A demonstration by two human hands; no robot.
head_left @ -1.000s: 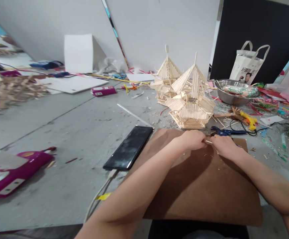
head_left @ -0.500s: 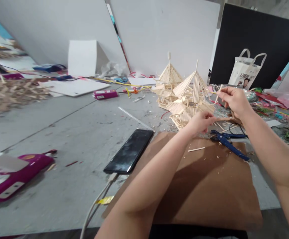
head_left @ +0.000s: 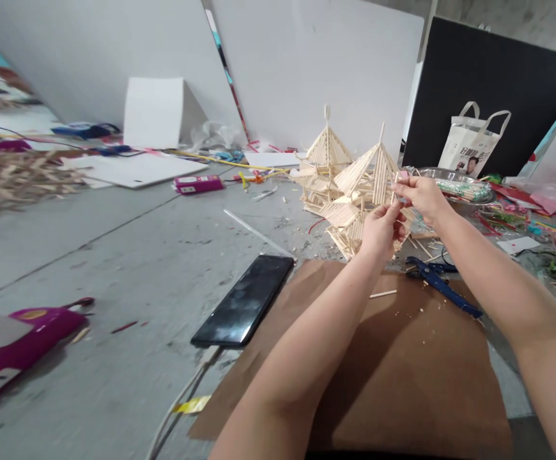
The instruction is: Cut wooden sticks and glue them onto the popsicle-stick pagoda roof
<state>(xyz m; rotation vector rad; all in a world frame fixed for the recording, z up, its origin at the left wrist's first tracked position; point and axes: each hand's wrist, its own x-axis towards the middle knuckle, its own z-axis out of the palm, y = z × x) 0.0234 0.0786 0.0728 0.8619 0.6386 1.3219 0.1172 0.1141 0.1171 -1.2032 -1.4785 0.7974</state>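
Note:
My right hand (head_left: 422,197) pinches a short wooden stick (head_left: 395,187) in front of the nearer stick tower (head_left: 364,169). Just below and to its left, my left hand (head_left: 382,229) has its fingers pressed together; whatever is between them is hidden. The two hands' fingertips nearly meet. This tower has a pointed roof and tiers of pale wooden sticks, and my hands cover part of its right side. A second, similar tower (head_left: 326,153) stands behind it to the left. Blue-handled cutters (head_left: 443,287) lie beneath my right forearm.
A brown board (head_left: 412,383) lies in front, with a loose stick (head_left: 383,294) on it. Left of it are a phone (head_left: 247,300) on a cable and a magenta glue gun (head_left: 29,342). A metal bowl (head_left: 484,197) and a white bag (head_left: 472,147) stand at back right.
My right hand has moved left and slightly down with the stick, close to my left hand. The left hand has shifted a little left and up, nearer the tower.

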